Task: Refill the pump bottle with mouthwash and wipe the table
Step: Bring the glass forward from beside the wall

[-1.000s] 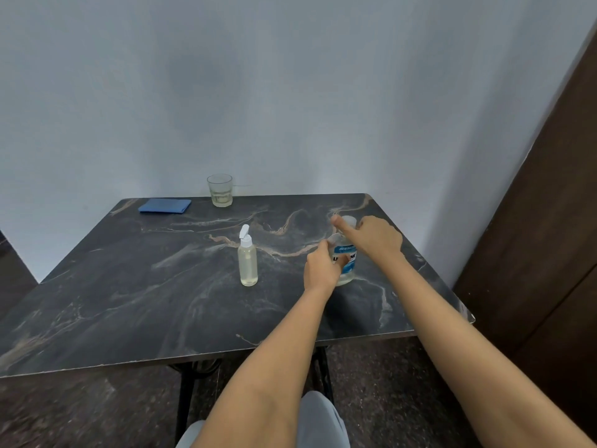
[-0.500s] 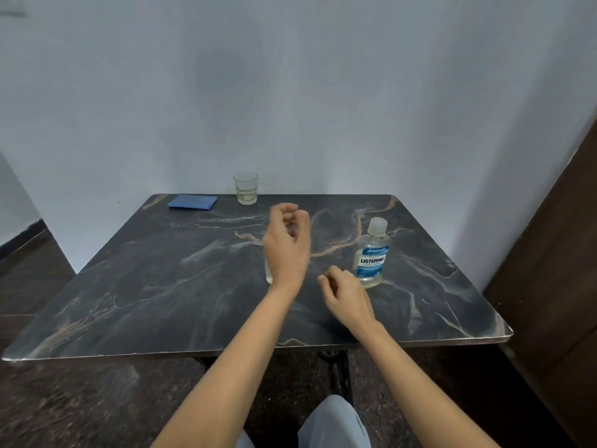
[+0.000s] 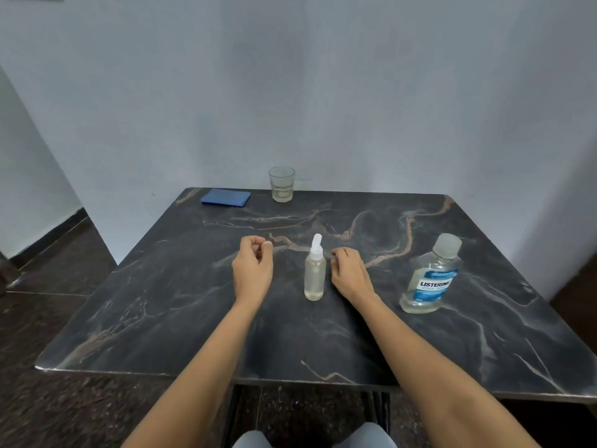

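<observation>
Both hands empty, fingers loosely curled: left hand (image 3: 253,272) and right hand (image 3: 350,275) flank the upright pump bottle (image 3: 315,272) mid-desk (image 3: 161,302), right grip looks marginally closer. Mouthwash bottle (image 3: 431,276) stands toward the right edge, capped.

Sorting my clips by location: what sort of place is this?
Probably a plain room at home: a marble-look table against a bare wall, holding a mouthwash bottle, a drinking glass and a folded cloth.

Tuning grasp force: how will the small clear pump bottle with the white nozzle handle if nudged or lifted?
The small clear pump bottle is tall and narrow-based, so it probably tips if pushed high. Looks like thin plastic, nearly full of pale liquid: likely light, may flex. Smooth wall, possibly slippery.
</observation>
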The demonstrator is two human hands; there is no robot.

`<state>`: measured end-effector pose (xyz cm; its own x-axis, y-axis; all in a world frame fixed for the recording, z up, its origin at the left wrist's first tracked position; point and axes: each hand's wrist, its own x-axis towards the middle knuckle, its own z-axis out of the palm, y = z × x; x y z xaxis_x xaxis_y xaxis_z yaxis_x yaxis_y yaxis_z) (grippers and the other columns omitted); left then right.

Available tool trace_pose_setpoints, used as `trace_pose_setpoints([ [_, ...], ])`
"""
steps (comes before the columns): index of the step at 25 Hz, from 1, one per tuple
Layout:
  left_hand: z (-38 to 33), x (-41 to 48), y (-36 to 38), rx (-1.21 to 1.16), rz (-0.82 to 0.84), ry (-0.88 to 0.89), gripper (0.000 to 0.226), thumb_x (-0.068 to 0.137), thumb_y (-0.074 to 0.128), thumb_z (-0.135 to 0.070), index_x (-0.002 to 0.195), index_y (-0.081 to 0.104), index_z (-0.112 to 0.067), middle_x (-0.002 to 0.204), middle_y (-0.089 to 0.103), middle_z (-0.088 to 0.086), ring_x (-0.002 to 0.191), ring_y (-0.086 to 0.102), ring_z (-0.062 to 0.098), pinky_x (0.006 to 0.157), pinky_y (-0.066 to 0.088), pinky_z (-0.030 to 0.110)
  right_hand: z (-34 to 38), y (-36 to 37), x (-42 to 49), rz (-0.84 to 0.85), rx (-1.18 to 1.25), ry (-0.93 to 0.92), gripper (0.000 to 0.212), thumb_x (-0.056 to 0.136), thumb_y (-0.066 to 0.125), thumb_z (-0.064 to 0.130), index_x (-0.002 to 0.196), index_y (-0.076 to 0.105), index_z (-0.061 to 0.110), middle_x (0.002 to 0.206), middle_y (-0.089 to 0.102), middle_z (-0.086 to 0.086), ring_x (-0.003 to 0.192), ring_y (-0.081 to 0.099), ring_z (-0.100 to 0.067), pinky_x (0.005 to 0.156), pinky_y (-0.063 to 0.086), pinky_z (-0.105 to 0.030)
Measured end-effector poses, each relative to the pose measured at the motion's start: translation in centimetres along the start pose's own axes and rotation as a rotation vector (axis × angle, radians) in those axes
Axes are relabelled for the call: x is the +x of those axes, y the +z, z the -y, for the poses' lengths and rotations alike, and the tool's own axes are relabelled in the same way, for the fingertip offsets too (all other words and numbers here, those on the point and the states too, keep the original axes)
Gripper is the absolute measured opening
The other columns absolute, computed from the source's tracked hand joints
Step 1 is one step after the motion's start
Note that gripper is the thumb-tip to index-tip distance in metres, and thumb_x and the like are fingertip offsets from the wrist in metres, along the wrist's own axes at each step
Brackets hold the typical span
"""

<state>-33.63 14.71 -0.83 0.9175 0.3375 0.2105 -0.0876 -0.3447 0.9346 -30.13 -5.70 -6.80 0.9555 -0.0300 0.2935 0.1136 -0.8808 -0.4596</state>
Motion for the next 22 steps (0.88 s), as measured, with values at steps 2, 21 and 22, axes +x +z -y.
trace_pose_setpoints([
  [2, 1.1, 1.6, 1.2, 0.029, 0.035, -0.012, 0.011, 0.096, 0.054, -0.026, 0.103, 0.054, -0.018, 0.089, 0.060, -0.007, 0.078, 0.055, 0.006, 0.065, 0.040, 0.017, -0.5, 0.6, 2.3, -0.006, -0.018, 0.014, 0.024, 0.094, 0.043, 0.012, 0.112, 0.057, 0.005, 0.114, 0.059, -0.011, 0.113, 0.049, -0.029, 0.097, 0.041, -0.037],
  [21, 7.0, 26.7, 16.3, 0.098, 0.027, -0.034, 0.111, 0.072, 0.084, -0.038, 0.152, 0.014, -0.003, 0.156, 0.027, 0.016, 0.143, 0.025, 0.033, 0.117, 0.026, 0.044, -3.8, 6.1, 18.2, -0.095, -0.121, -0.045, 0.027, 0.097, 0.041, 0.023, 0.109, 0.056, 0.004, 0.111, 0.058, -0.012, 0.107, 0.049, -0.029, 0.091, 0.040, -0.040],
  [22, 7.0, 27.4, 16.6, 0.070, 0.040, -0.048, 0.112, 0.071, 0.085, -0.037, 0.152, 0.014, -0.004, 0.156, 0.028, 0.016, 0.143, 0.027, 0.032, 0.116, 0.027, 0.042, -3.9, 6.2, 18.3, -0.090, -0.126, -0.043, 0.026, 0.097, 0.041, 0.023, 0.108, 0.056, 0.005, 0.111, 0.058, -0.012, 0.106, 0.049, -0.029, 0.090, 0.040, -0.040],
])
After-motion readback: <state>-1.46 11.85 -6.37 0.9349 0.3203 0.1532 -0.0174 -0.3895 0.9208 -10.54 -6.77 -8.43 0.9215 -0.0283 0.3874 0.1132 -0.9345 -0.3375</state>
